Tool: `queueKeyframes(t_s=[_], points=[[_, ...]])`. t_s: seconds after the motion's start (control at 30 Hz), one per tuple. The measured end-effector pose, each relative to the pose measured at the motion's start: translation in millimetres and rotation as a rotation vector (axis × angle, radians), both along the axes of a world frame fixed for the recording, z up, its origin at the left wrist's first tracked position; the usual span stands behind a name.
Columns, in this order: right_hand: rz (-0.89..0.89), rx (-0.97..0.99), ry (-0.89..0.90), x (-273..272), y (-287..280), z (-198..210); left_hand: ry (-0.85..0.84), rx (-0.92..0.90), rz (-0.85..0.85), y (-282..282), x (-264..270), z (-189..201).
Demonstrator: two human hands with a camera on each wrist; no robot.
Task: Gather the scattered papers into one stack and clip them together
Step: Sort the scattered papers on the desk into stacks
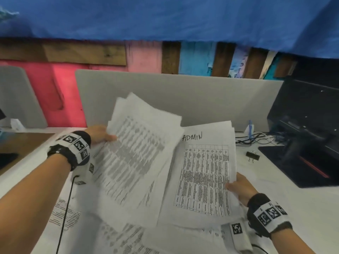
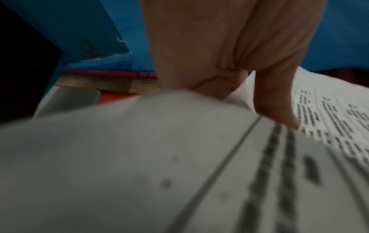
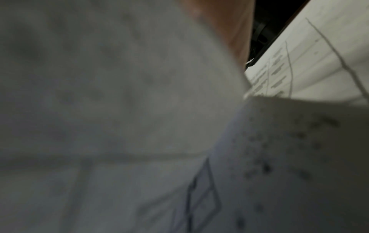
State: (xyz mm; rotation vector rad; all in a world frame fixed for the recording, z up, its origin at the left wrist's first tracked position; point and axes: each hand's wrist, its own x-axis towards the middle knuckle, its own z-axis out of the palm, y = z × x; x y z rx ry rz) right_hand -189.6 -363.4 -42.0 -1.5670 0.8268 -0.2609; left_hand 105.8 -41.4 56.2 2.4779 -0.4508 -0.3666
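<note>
A white desk (image 1: 271, 176) is sitting against a grey divider panel (image 1: 183, 92), with a second panel (image 1: 16, 96) standing at the left. Behind them, painted boards (image 1: 143, 57) (pink, red, blue, bare brown wood) are lining the wall, and blue cloth (image 1: 165, 17) is hanging overhead. Black equipment (image 1: 308, 125) is occupying the right corner.

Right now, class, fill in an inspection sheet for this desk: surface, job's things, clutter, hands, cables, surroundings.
Surface: white desk, largely covered with loose sheets.
Job's things: left bundle of papers lifted and tilted; right bundle headed ADMIN beside it; loose printed sheets lying flat; black binder clip unused at right.
Clutter: blue item by the divider, too small to identify.
Hands: left hand grips the left bundle's edge; right hand grips the ADMIN bundle's edge.
Cables: tangle at rear right; black lead below the left wrist.
Surroundings: grey divider, black equipment, painted planks.
</note>
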Motion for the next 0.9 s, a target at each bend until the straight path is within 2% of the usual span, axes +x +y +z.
queueKeyframes(t_s=[0.1, 0.2, 0.37, 0.5, 0.63, 0.73, 0.83, 0.9], points=[[-0.015, -0.018, -0.014, 1.4, 2.7, 1.0, 0.055, 0.168, -0.163, -16.6, -24.3, -10.4], [-0.06, -0.03, -0.019, 3.3, 4.4, -1.9, 0.229, 0.308, -0.253, -22.7, -38.7, -29.7], [-0.106, -0.011, -0.037, 3.0, 9.2, -8.9, 0.335, 0.403, -0.278, -32.3, -44.1, -69.4], [-0.144, 0.005, -0.042, 7.0, 11.5, -13.7, 0.402, 0.449, -0.313, -52.2, -68.7, -75.2], [-0.198, 0.001, -0.083, 10.9, 12.1, -17.1, 0.391, 0.459, -0.386, -66.9, -77.6, -73.9], [-0.262, 0.012, -0.126, 11.3, 6.6, -17.3, 0.328, 0.327, -0.359, -64.6, -76.2, -59.6], [-0.33, 0.021, -0.15, 4.7, -3.7, -14.9, 0.102, 0.096, -0.179, -50.1, -70.1, -30.4], [-0.349, 0.061, -0.174, -1.6, -9.5, -13.3, -0.032, -0.119, -0.073, -37.3, -61.2, -8.4]])
